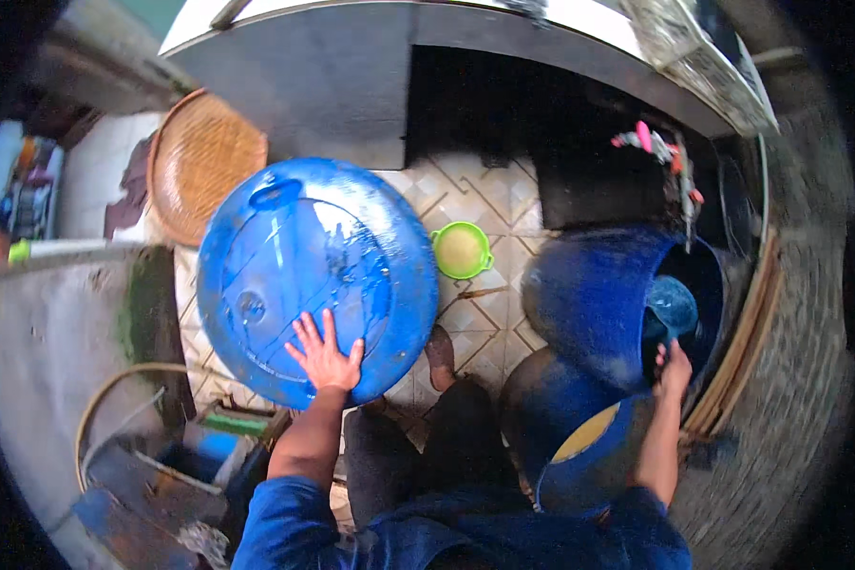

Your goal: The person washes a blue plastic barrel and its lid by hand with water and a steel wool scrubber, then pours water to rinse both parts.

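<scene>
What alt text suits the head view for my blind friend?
A person's left hand rests spread on a wet blue barrel; the right hand grips a blue dipper at the mouth of a second blue barrel. Between them, a green bowl sits on patterned floor tiles.

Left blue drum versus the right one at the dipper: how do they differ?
The left drum shows a closed, wet face; the right drum has an open, dark mouth. The left drum looks brighter blue, the right drum deeper. The left hand lies flat on the left drum; the right hand holds a dipper at the right drum's mouth. Both are round.
</scene>
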### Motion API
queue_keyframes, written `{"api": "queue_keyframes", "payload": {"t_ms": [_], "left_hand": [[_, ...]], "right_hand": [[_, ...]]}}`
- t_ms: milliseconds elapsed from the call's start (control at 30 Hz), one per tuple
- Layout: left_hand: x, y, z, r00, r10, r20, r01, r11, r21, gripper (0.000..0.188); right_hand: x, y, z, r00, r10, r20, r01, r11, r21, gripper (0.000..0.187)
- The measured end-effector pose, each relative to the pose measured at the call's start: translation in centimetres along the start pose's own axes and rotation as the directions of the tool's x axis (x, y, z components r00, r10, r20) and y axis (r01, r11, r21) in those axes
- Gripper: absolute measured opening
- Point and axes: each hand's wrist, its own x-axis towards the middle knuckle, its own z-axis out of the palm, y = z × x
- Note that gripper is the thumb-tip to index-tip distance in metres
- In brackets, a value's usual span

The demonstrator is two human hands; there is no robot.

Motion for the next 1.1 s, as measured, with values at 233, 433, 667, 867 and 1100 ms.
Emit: {"api": "queue_keyframes", "payload": {"t_ms": [233,433,667,867,1100], "left_hand": [[0.0,-0.1,0.6,1.0,0.003,-0.015,-0.004,0.997,-0.078,0.086],[1.0,0.3,0.4,0.998,-0.025,-0.062,0.014,0.983,-0.182,0.074],[6.0,0.2,0.5,0.982,0.004,-0.188,-0.042,0.978,-0.202,0.069],[6.4,-1.1,0.1,0.984,-0.075,-0.159,0.049,0.986,-0.159,0.072],[6.9,0.8,-2.3,0.997,-0.075,-0.035,0.069,0.986,-0.155,0.075]], "right_hand": [[-10.5,-3.2,-4.8,0.942,-0.334,0.042,0.333,0.943,0.02,0.026],[-17.5,-5.0,2.2,0.814,-0.366,0.451,0.406,0.914,0.01,0.027],[-23.9,-2.3,17.9,0.538,-0.414,0.734,0.644,0.764,-0.04,0.025],[-29.9,-2.0,24.3,0.167,-0.643,0.747,0.958,0.285,0.031,0.022],[-28.2,-5.4,24.9,0.564,-0.153,0.812,0.217,0.976,0.034,0.021]]}}
